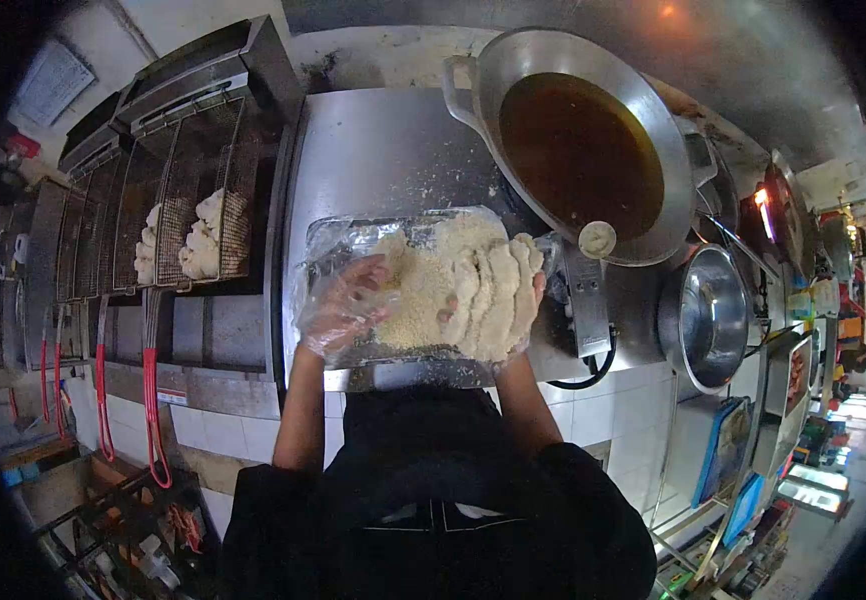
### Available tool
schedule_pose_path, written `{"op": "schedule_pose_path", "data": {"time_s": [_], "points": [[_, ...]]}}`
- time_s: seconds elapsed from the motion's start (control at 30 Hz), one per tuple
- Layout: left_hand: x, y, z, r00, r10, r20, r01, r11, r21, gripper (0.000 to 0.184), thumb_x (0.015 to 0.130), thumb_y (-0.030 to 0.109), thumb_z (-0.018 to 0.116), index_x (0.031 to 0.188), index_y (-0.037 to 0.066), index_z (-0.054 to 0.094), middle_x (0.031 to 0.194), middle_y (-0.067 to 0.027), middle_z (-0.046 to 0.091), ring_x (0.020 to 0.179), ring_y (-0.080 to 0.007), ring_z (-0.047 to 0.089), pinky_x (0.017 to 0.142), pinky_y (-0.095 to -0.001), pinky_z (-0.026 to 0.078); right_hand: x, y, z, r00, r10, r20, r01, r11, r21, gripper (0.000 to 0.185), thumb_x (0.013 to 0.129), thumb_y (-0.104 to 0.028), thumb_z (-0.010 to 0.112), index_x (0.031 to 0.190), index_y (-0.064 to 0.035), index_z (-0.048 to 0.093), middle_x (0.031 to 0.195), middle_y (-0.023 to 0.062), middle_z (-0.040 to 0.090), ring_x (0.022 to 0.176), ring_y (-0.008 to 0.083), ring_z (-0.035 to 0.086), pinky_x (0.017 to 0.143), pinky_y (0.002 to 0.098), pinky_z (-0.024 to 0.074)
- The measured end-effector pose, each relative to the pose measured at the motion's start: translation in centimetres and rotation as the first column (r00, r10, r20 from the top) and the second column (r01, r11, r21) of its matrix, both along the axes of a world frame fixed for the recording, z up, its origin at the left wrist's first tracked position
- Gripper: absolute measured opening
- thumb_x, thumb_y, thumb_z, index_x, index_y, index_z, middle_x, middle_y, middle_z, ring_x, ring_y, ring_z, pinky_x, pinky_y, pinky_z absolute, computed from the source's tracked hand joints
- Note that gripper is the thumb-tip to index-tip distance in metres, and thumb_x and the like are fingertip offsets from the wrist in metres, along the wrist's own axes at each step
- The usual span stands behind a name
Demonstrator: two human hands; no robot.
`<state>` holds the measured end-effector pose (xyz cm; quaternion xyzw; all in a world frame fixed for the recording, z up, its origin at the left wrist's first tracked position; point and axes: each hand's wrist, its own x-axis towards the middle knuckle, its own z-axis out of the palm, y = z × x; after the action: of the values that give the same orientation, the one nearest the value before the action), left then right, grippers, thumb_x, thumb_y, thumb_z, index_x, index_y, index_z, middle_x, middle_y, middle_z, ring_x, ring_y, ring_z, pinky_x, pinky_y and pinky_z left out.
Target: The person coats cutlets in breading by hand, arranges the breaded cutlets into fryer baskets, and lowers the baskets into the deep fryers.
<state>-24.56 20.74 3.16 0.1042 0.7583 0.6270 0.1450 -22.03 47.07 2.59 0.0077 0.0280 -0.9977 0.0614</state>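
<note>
The right hand (524, 340) grasps a row of crumb-coated pieces (495, 295) over the 3 o'clock side of the tray (341, 240), its thumb side toward 9 o'clock. The pieces lie side by side, their long axes running roughly from 12 to 6 o'clock, and they hide most of that palm. The left hand (345, 305), in a clear glove, rests loosely curled at the tray's 9 o'clock side, unclenched, with nothing evident in it. From it, the pieces sit at 3 o'clock, across loose crumbs (416, 295), so the right hand is nearer. From the tray, the pot (675, 150) stands at 1 o'clock; the wire baskets (191, 155) hang toward 10 o'clock
</note>
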Motion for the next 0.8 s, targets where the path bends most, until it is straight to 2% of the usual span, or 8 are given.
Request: {"op": "schedule_pose_path", "data": {"time_s": [0.13, 0.3, 0.33, 0.4, 0.53, 0.63, 0.73, 0.8], "points": [[1.7, 4.3, 4.6, 0.999, -0.025, -0.035, 0.028, 0.997, 0.07, 0.103, 0.06, 0.041, 0.091, 0.144, 0.011, 0.039, 0.128, -0.0111, 0.053, 0.107, -0.0226, 0.055, 0.091, -0.0378, 0.046, -0.7, 0.1, 2.2, 0.869, 0.221, -0.443, -0.284, 0.955, -0.08, 0.076, 0.089, -0.067, 0.041, 0.149, -0.0198, 0.035, 0.149, 0.0126, 0.039, 0.134, 0.0365, 0.039, 0.111, 0.0551, 0.0336], [2.6, 8.6, 5.0, 0.918, -0.084, -0.387, 0.074, 0.996, -0.041, 0.115, 0.06, 0.043, 0.091, 0.147, 0.002, 0.027, 0.137, -0.0163, 0.042, 0.126, -0.0314, 0.043, 0.106, -0.0472, 0.035, -0.4, -0.8, 1.0, 0.989, -0.005, -0.151, -0.022, 0.983, -0.18, 0.07, 0.094, -0.058, 0.039, 0.149, -0.0149, 0.034, 0.15, 0.0127, 0.037, 0.137, 0.0336, 0.036, 0.112, 0.0531, 0.0325], [2.2, 8.8, 5.2, 0.892, -0.125, -0.434, 0.037, 0.978, -0.207, 0.12, 0.058, 0.046, 0.091, 0.146, -0.002, 0.024, 0.141, -0.018, 0.038, 0.13, -0.0336, 0.038, 0.111, -0.0487, 0.031, -0.4, -0.7, 1.1, 0.997, -0.03, -0.066, 0.028, 0.999, -0.035, 0.068, 0.095, -0.056, 0.039, 0.149, -0.0132, 0.034, 0.15, 0.0126, 0.038, 0.136, 0.0327, 0.038, 0.111, 0.0514, 0.0335], [2.1, 9.3, 4.8, 0.93, -0.092, -0.356, 0.027, 0.982, -0.185, 0.117, 0.06, 0.047, 0.09, 0.145, -0.002, 0.026, 0.141, -0.0196, 0.038, 0.131, -0.0349, 0.038, 0.111, -0.0479, 0.032, -0.4, -0.4, 1.9, 0.988, -0.123, 0.089, 0.096, 0.96, 0.262, 0.065, 0.098, -0.051, 0.039, 0.148, -0.0099, 0.035, 0.148, 0.0125, 0.04, 0.134, 0.0309, 0.041, 0.111, 0.0482, 0.0354], [2.0, 10.2, 3.1, 0.992, 0.045, -0.117, -0.03, 0.992, 0.123, 0.108, 0.062, 0.039, 0.091, 0.143, 0.0, 0.031, 0.134, -0.0166, 0.051, 0.127, -0.0284, 0.048, 0.108, -0.0417, 0.038, 0.0, 0.9, 1.2, 0.965, -0.009, 0.263, -0.094, 0.922, 0.375, 0.065, 0.099, -0.053, 0.04, 0.143, -0.0045, 0.039, 0.14, 0.0164, 0.049, 0.125, 0.0315, 0.051, 0.107, 0.0451, 0.0424], [2.7, 10.4, 4.8, 0.998, 0.066, 0.015, -0.067, 0.933, 0.353, 0.1, 0.068, 0.03, 0.089, 0.143, 0.0, 0.031, 0.135, -0.0146, 0.05, 0.126, -0.0264, 0.049, 0.104, -0.0374, 0.043, 0.8, 0.9, 0.7, 0.976, -0.066, 0.208, -0.076, 0.791, 0.608, 0.075, 0.097, -0.059, 0.039, 0.144, -0.001, 0.037, 0.143, 0.0188, 0.045, 0.13, 0.0321, 0.046, 0.113, 0.0429, 0.034], [2.9, 8.9, 2.7, 0.925, 0.034, -0.379, -0.113, 0.976, -0.188, 0.087, 0.072, 0.023, 0.086, 0.141, 0.0, 0.038, 0.132, -0.0123, 0.053, 0.121, -0.0232, 0.053, 0.1, -0.034, 0.046, 0.5, 1.1, -2.1, 0.979, 0.053, 0.197, -0.112, 0.948, 0.299, 0.06, 0.098, -0.045, 0.048, 0.142, -0.0049, 0.041, 0.14, 0.0156, 0.049, 0.126, 0.032, 0.051, 0.107, 0.0468, 0.0424], [1.9, 7.5, 2.6, 0.989, 0.017, -0.148, -0.01, 0.999, 0.044, 0.076, 0.076, 0.023, 0.082, 0.138, 0.001, 0.044, 0.13, -0.0107, 0.055, 0.117, -0.0219, 0.055, 0.098, -0.035, 0.046, 0.7, 0.7, -1.0, 0.976, -0.045, 0.211, -0.026, 0.946, 0.324, 0.061, 0.098, -0.045, 0.043, 0.144, -0.0045, 0.039, 0.144, 0.0152, 0.046, 0.131, 0.0314, 0.045, 0.112, 0.0454, 0.0347]]}}
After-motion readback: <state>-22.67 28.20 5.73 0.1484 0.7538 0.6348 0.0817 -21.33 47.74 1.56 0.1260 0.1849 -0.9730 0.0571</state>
